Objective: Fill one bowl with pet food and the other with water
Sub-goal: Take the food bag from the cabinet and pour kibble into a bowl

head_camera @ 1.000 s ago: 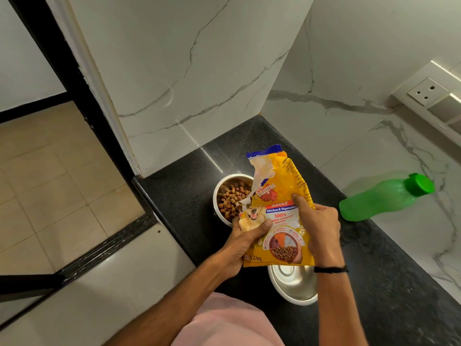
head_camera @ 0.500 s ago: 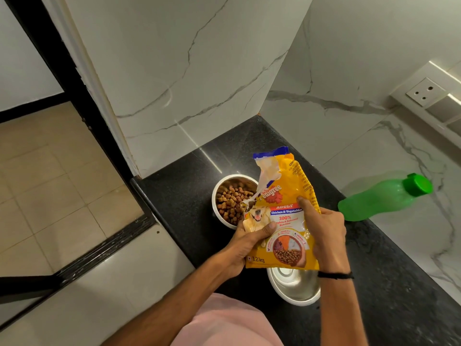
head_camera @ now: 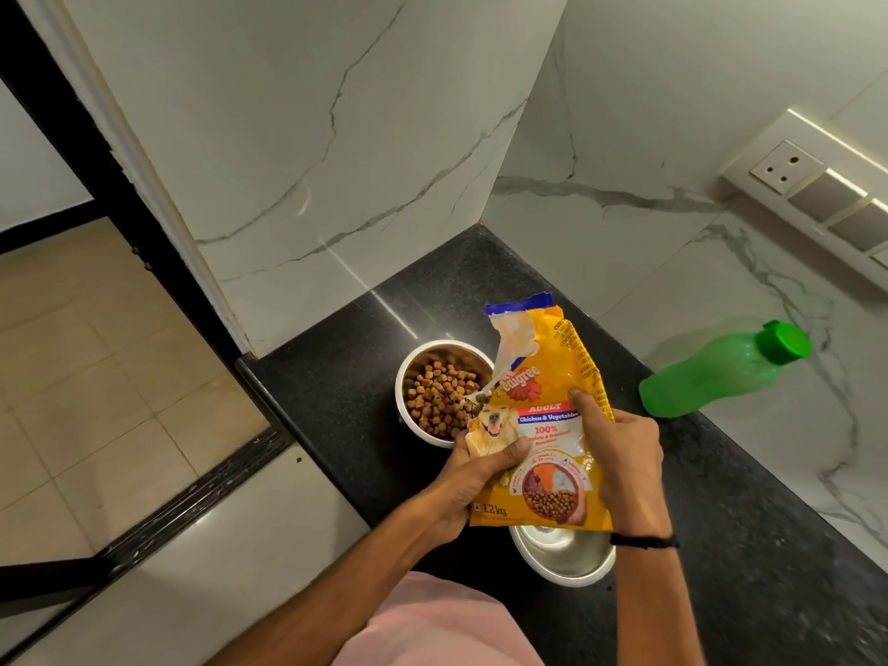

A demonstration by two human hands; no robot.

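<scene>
A yellow pet food bag [head_camera: 548, 411] with a torn blue top stands upright in both hands over the black counter [head_camera: 336, 391]. My left hand [head_camera: 473, 478] grips its lower left edge; my right hand [head_camera: 620, 454] grips its right side, thumb across the front. Just behind and left of the bag sits a steel bowl [head_camera: 408, 372] holding brown kibble [head_camera: 439, 396]. A second steel bowl [head_camera: 567, 560] with nothing visible inside sits below the bag, partly hidden by it. A green bottle [head_camera: 716, 372] with a green cap stands at the right against the wall.
Marble walls close the counter's back and right side, meeting in a corner. A switch and socket panel [head_camera: 812, 185] hangs on the right wall. The counter's left edge drops to a tiled floor [head_camera: 96, 377] and a black door frame.
The bag has come a little more upright and shifted slightly right, away from the kibble bowl. Both hands keep their hold.
</scene>
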